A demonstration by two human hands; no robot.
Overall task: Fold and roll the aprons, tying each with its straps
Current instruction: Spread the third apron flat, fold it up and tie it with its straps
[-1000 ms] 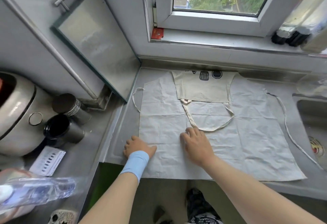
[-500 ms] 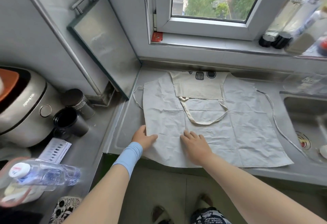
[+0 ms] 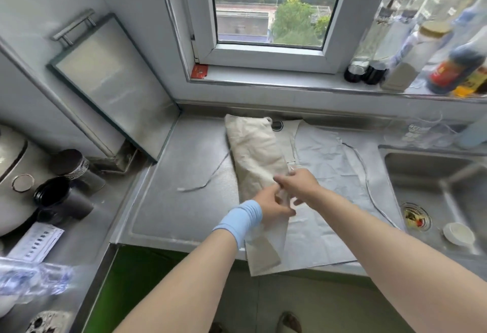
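Both hands are up off the flat cloth now and bunched together mid-apron, and the left side, spread wide half a second ago, is flipped over to the right into a long band. Left-hand fingers [image 3: 286, 211] curl in and pinch the band's edge. The right hand's fingers [image 3: 279, 180] reach leftward across the same spot and touch the cloth, but blur hides whether they grip or just press. Left hand [image 3: 271, 205] sits nearer the person, right hand [image 3: 299, 186] just beyond it, the two touching or all but.

Out from there, the folded band [image 3: 253, 153] runs away from the fingers. Its long axis goes from the near edge of the surface [image 3: 171, 201], where its end hangs over, up to the back wall, leaning a little leftward as it goes. The rest of the apron [image 3: 329, 169] lies flat to the right of the hands, not yet folded in. So the next fold, I'd say, has to come from the right, and the right hand is the nearer one to that free side.

Left strap [image 3: 193, 187] trails loose on bare steel left of the band. Right strap [image 3: 365, 174] snakes down the right margin, close to the sink [image 3: 434, 190]. Watch that one: it could slide into the basin as the side comes across.
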